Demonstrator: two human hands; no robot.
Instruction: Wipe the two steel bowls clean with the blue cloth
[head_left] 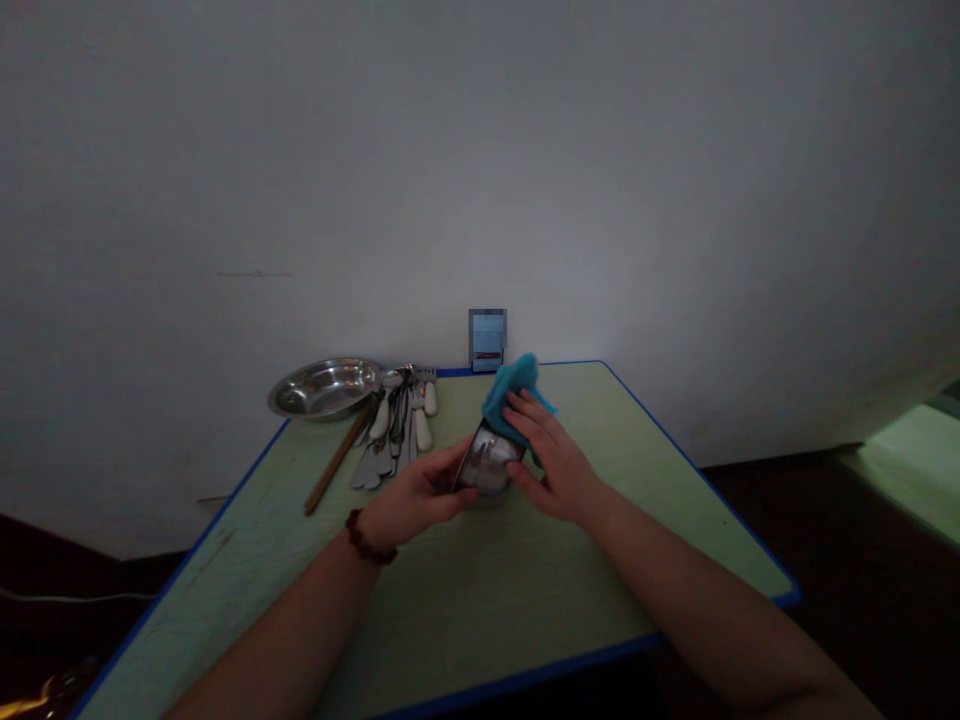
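Note:
A small shiny metal bowl [491,462] is tilted on its side above the table. My left hand [429,490] grips its left edge, thumb below and fingers behind. A blue cloth [512,392] lies over the bowl's upper right rim. My right hand [551,455] presses the cloth against the bowl, its fingers closed over the fabric and its thumb by the bowl's side. The bowl's inside is hidden from me. A dark red beaded bracelet [367,540] circles my left wrist.
On the green table [637,480] with blue edging, a pile of forks, spoons and knives [397,420] lies left of my hands. Wooden chopsticks [337,460] rest beside it. An oval metal dish [326,388] sits at the back left corner. A phone [487,340] leans against the wall.

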